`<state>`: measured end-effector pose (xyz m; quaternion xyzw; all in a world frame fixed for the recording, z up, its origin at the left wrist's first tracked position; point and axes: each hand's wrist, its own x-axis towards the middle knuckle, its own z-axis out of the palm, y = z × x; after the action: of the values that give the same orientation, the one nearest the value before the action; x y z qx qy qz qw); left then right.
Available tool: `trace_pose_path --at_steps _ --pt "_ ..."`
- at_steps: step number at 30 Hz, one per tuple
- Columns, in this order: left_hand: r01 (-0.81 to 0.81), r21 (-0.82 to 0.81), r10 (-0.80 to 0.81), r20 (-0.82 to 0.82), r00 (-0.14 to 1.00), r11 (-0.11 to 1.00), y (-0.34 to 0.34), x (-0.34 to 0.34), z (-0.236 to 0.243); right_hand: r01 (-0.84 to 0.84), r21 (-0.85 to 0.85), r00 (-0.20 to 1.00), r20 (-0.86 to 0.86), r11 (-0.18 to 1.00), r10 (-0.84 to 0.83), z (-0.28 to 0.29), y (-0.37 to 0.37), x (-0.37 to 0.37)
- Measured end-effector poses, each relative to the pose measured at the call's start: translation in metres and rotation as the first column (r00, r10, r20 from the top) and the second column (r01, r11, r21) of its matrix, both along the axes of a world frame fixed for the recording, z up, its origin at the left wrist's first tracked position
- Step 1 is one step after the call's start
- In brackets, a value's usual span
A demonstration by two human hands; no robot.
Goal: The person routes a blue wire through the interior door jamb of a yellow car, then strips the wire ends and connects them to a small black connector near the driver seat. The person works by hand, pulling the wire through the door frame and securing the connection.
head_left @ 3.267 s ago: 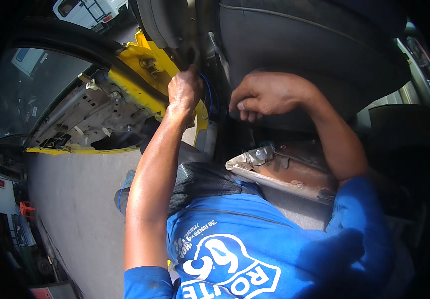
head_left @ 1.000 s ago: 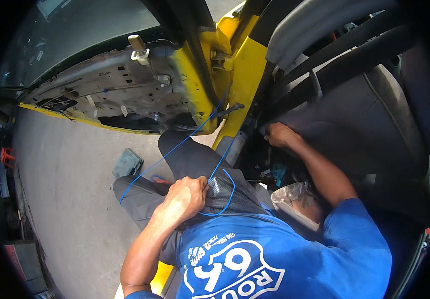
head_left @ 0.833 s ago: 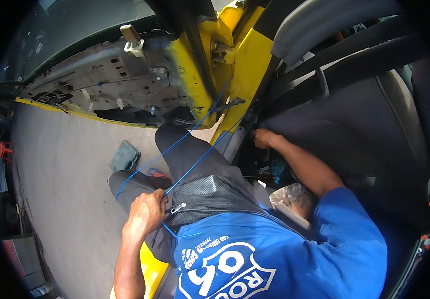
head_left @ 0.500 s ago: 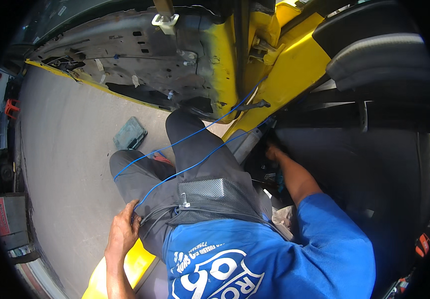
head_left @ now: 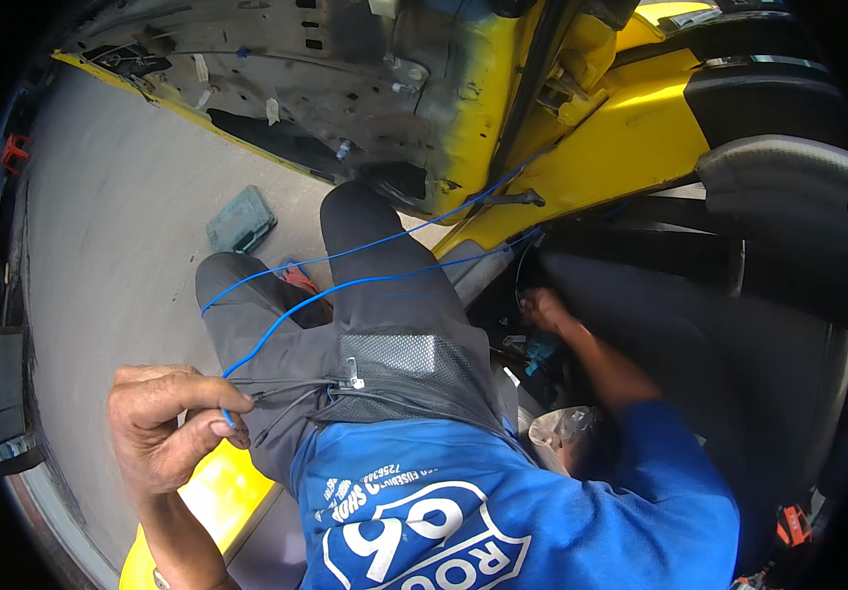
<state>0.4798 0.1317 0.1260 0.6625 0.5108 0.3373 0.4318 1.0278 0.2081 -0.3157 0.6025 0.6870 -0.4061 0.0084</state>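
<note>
My left hand [head_left: 173, 423] is raised at the left of my lap, thumb and index finger pinching a blue wire [head_left: 335, 285] near its end. From there the wire runs across my thighs toward the yellow door sill. A second run of blue wire [head_left: 365, 245] passes over my knees to the door hinge area. My right hand [head_left: 547, 310] reaches into the dark footwell, its fingers curled around a thin wire [head_left: 518, 273] that hangs from above. The fingertips there are partly in shadow. A black mesh pouch [head_left: 389, 359] with thin dark cords lies on my lap.
The open car door [head_left: 276, 88], stripped to bare metal, stands ahead with yellow edges. A green case [head_left: 242, 219] lies on the concrete floor beside my knee. A clear plastic bag [head_left: 563, 430] sits by my right hip. Far left stands a red chair [head_left: 15, 154].
My left hand has risen and moved left, drawing the blue wire with it. My right hand has shifted slightly lower in the footwell. The whole view has tilted a little.
</note>
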Motion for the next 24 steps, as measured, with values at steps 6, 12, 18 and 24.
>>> trace_pose_path --at_steps 6,12,18,24 --pt "0.291 0.354 -0.249 -0.159 0.955 0.889 0.077 0.104 -0.058 0.203 0.289 0.962 0.119 0.936 -0.246 0.159 -0.024 -0.042" --pt "0.446 -0.327 -0.372 0.267 0.889 0.833 0.132 0.244 -0.170 0.232 0.573 0.967 -0.048 0.786 -0.250 0.203 -0.019 -0.061" --pt "0.461 -0.452 -0.303 0.380 0.874 0.763 0.138 0.257 -0.224 0.592 0.289 0.799 -0.330 0.752 -0.503 0.184 -0.017 -0.080" --pt "0.280 -0.304 -0.287 0.020 0.958 0.911 0.143 0.208 -0.236 0.302 0.103 0.934 0.169 0.948 -0.316 0.116 -0.034 -0.054"
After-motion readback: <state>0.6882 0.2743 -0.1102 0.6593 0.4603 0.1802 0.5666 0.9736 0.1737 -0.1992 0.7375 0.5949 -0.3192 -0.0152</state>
